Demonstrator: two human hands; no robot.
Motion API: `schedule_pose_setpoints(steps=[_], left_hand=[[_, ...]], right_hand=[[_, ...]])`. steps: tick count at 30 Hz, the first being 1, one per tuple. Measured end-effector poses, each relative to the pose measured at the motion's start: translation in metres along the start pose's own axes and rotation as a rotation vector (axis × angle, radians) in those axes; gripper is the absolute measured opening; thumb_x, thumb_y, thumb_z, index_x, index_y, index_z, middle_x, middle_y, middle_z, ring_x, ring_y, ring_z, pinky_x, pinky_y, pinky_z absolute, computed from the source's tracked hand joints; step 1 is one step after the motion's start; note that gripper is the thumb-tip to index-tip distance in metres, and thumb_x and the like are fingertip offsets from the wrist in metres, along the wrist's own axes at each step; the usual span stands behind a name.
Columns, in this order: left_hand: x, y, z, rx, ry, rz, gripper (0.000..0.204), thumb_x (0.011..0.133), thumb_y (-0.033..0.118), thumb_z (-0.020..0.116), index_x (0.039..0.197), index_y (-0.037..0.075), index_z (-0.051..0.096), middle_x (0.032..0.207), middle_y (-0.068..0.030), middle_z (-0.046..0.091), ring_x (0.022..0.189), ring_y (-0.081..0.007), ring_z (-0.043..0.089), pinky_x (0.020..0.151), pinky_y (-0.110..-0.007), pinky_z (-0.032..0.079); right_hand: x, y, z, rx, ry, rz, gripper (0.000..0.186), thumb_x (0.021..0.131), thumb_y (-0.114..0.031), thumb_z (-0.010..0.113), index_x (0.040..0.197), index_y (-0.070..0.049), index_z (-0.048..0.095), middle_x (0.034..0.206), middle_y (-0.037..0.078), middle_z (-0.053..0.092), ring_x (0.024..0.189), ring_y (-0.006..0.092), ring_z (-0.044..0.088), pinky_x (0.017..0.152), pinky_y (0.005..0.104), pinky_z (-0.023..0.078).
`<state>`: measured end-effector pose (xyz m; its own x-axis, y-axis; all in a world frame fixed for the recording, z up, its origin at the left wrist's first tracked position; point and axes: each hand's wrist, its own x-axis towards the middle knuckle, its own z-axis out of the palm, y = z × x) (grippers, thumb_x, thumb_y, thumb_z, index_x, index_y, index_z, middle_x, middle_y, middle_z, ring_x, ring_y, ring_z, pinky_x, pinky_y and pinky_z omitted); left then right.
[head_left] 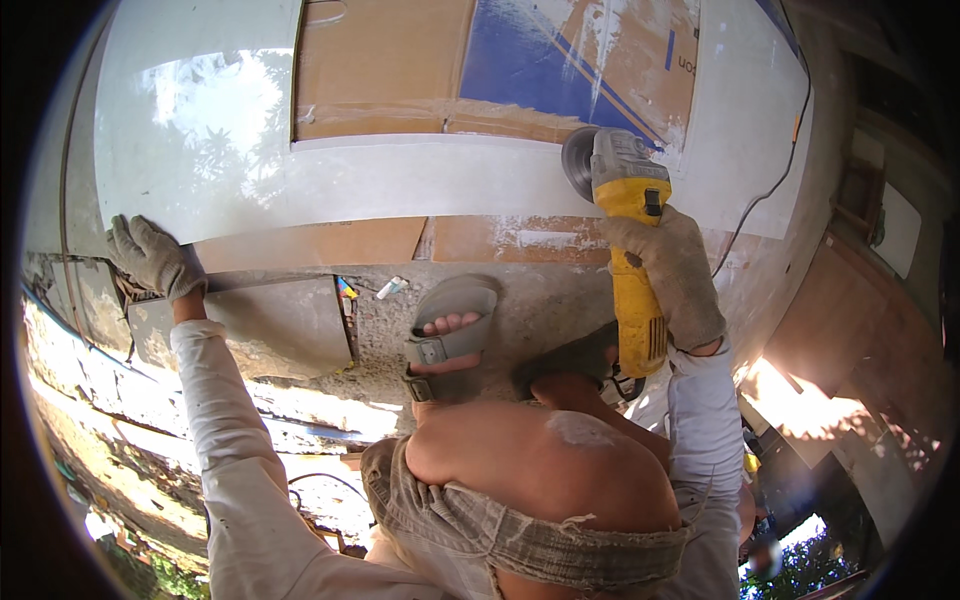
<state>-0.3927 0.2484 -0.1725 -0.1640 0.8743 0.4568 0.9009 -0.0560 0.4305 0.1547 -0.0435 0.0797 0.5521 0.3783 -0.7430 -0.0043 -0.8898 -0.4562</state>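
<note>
In my gloved right hand (672,270) is a yellow and grey angle grinder (640,235), gripped around its body. Its round disc (578,163) stands at the inner edge of a glossy whitish sheet (430,175); whether it touches, I cannot tell. A rectangular opening in the sheet shows brown and blue cardboard (385,70) beneath. My gloved left hand (153,258) rests at the sheet's near left corner, fingers stretched out over the edge.
More cardboard strips (310,245) stick out under the sheet's near edge. A black cable (765,195) runs down the right side. A grey slab (250,325) lies by my left arm. My sandalled foot (450,335) is on the rough concrete floor, near small scraps (393,287).
</note>
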Motion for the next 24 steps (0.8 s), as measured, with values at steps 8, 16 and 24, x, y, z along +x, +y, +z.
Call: schedule_pose_setpoints(steps=[8,16,24], left_hand=[[-0.0024,0.0024,-0.0006,-0.012,0.003,-0.01,0.06,0.115,0.042,0.057,0.154,-0.002,0.068,0.166,-0.0277,0.058,0.157,-0.0428,0.049,0.132,-0.053,0.036],[-0.0002,0.0031,-0.0014,0.01,-0.002,-0.003,0.061,0.115,0.044,0.056,0.154,-0.002,0.068,0.166,-0.028,0.058,0.157,-0.0431,0.049,0.132,-0.053,0.035],[-0.0029,0.0061,-0.0068,0.018,-0.013,-0.009,0.058,0.115,0.04,0.057,0.153,-0.002,0.069,0.165,-0.028,0.059,0.157,-0.0431,0.05,0.132,-0.053,0.036]], right_hand=[[-0.0037,-0.0035,-0.0036,0.061,0.006,0.076,0.03,0.097,-0.026,0.084,0.114,-0.003,0.078,0.089,0.005,0.073,0.072,0.0164,0.07,0.067,0.034,0.056],[0.0003,-0.0022,-0.002,0.018,0.017,0.08,0.03,0.097,-0.027,0.084,0.114,-0.003,0.078,0.089,0.005,0.074,0.073,0.0165,0.07,0.068,0.0339,0.057],[-0.0019,-0.0007,-0.0016,0.007,-0.018,0.063,0.029,0.096,-0.025,0.084,0.114,-0.004,0.078,0.089,0.005,0.074,0.073,0.0161,0.07,0.067,0.0327,0.056]])
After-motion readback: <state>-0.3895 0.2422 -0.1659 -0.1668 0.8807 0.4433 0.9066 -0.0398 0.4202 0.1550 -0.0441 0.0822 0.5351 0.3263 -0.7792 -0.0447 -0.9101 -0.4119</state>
